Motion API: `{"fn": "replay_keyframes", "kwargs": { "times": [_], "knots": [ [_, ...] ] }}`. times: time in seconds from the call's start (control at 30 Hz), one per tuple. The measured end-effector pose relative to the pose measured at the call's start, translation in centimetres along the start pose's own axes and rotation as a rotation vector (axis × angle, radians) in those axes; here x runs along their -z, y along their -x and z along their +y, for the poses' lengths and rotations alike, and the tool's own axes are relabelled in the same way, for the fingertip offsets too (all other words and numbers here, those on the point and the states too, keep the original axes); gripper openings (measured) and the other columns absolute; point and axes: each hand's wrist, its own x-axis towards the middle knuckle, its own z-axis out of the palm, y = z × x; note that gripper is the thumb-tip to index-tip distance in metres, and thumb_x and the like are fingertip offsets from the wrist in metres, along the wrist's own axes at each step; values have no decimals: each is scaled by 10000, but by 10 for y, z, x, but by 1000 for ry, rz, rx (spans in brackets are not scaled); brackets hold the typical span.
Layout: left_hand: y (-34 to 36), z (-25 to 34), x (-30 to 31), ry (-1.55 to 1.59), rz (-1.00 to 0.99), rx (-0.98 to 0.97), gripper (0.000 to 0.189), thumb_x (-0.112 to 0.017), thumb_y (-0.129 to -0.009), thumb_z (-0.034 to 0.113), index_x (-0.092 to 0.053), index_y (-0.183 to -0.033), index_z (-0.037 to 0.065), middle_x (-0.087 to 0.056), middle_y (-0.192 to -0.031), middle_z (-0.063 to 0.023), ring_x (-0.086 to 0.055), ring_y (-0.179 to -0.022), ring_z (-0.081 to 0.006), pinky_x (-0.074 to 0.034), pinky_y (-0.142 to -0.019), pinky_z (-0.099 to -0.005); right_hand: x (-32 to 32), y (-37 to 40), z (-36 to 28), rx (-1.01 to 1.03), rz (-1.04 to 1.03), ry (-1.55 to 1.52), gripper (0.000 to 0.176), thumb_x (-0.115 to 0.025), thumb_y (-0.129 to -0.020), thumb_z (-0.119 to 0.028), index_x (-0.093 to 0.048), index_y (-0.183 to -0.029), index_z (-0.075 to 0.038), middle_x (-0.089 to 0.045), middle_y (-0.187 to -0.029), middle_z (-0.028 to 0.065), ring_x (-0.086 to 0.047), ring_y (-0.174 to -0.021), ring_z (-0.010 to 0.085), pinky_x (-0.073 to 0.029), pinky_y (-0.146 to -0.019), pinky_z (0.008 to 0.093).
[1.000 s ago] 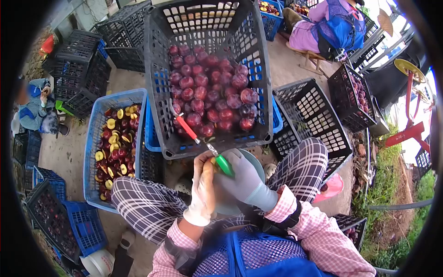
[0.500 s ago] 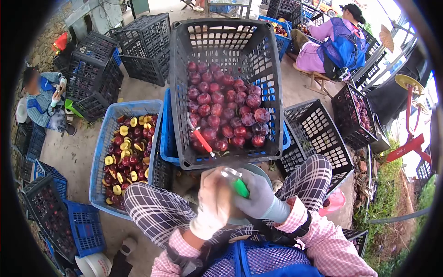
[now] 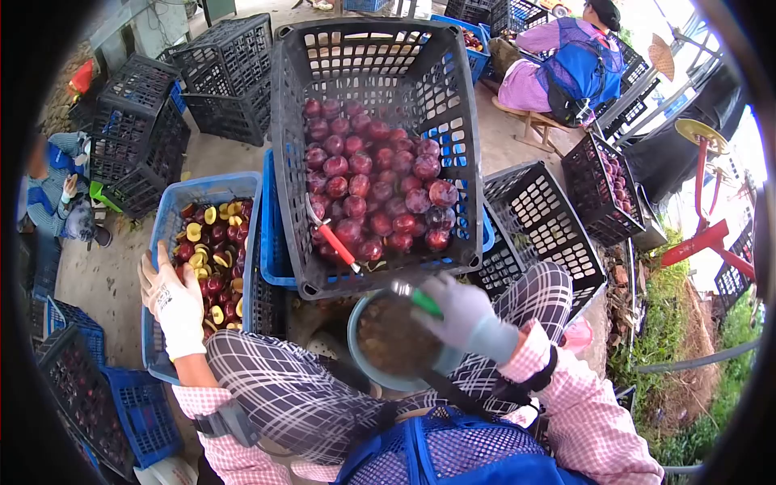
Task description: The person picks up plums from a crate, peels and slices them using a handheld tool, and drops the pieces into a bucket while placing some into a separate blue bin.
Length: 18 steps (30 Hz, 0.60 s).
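My left hand (image 3: 175, 305), in a white work glove, has its fingers spread at the left side of a light blue crate (image 3: 218, 184) of halved plums (image 3: 217, 263); nothing shows in its grasp. My right hand (image 3: 459, 314), in a grey glove and slightly blurred, is closed around a green-handled tool with a metal loop (image 3: 426, 303). Below it, between my knees, sits a round basin (image 3: 356, 327) with brownish bits inside. In front stands a tilted black crate (image 3: 284, 162) of whole plums (image 3: 380, 186). A red-handled tool with a curved metal end (image 3: 338, 245) lies on these plums.
Stacked black crates (image 3: 226, 77) stand at the back left. An open black crate (image 3: 550, 210) leans near my right knee, with a plum-filled crate (image 3: 602, 182) beyond. One person (image 3: 558, 69) sits at back right, another (image 3: 61, 190) at far left.
My left hand has left my right hand and moved left to the crate of halved plums, its fingers opening. My right hand has shifted slightly right, still holding the green-handled tool.
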Motion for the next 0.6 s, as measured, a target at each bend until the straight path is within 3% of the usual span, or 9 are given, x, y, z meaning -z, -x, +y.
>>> {"fn": "replay_keyframes", "kwargs": {
  "times": [0.03,0.13,0.2,0.3,0.33,0.43,0.5,0.53,0.6],
  "knots": [
    [-3,6,7,5,-2,-2,454,-564,-961,229,-506,-1386,81,-522,-1324,-250,-511,-1220,-420,-407,-1022,-534,6,-12,0,-132,47,71,304,-610,-938,-326,-589,-1123,-86,-594,-1098,167,-678,-859,380,-558,-740,475],
    [-6,38,45,465,-28,-81,444,-585,-927,169,-534,-1356,65,-534,-1325,-247,-536,-1193,-383,-419,-1026,-508,3,-54,16,-136,182,107,288,-591,-937,-258,-559,-1132,-48,-598,-1050,207,-662,-838,424,-544,-700,503],
    [1,81,68,760,-17,-240,431,-580,-875,65,-563,-1304,34,-641,-1112,-191,-625,-1030,-357,-499,-914,-469,-10,-79,25,-99,215,43,303,-594,-935,-247,-556,-1151,-38,-598,-1058,221,-656,-867,432,-543,-725,501],
    [23,149,85,958,-213,-424,452,-624,-863,123,-576,-1312,99,-664,-1017,-170,-655,-841,-354,-538,-770,-459,-23,-101,28,-71,254,-84,325,-607,-930,-222,-570,-1187,-26,-599,-1108,237,-638,-949,447,-537,-800,490],
    [28,166,92,921,-489,-406,443,-611,-907,173,-567,-1338,83,-671,-1130,-212,-670,-974,-381,-536,-873,-463,-21,-101,25,-39,301,-95,317,-613,-926,-220,-586,-1181,-33,-603,-1120,222,-633,-965,436,-531,-826,484],
    [41,215,46,659,-601,-400,438,-563,-954,360,-584,-1291,81,-704,-1002,-216,-681,-890,-418,-537,-814,-495,-14,-90,23,25,347,-118,285,-628,-915,-204,-613,-1151,-45,-611,-1128,192,-619,-997,412,-512,-869,473],
    [31,237,23,614,-822,-258,448,-547,-956,409,-598,-1239,65,-707,-963,-238,-685,-899,-420,-532,-821,-499,-13,-80,30,41,356,-136,261,-636,-907,-190,-623,-1127,-50,-616,-1125,176,-610,-1013,399,-500,-887,469],
    [28,245,18,633,-824,-177,442,-524,-964,418,-600,-1202,54,-701,-965,-263,-687,-929,-407,-529,-824,-505,-14,-76,34,74,367,-184,250,-642,-900,-175,-623,-1117,-52,-620,-1111,171,-603,-1022,390,-492,-891,466],
    [31,251,2,748,-713,-80,331,-579,-937,311,-622,-1117,37,-705,-923,-229,-688,-870,-397,-530,-789,-478,-14,-71,40,144,410,-280,220,-654,-886,-147,-619,-1081,-52,-631,-1076,167,-600,-1023,384,-485,-877,461]
  ]
}}
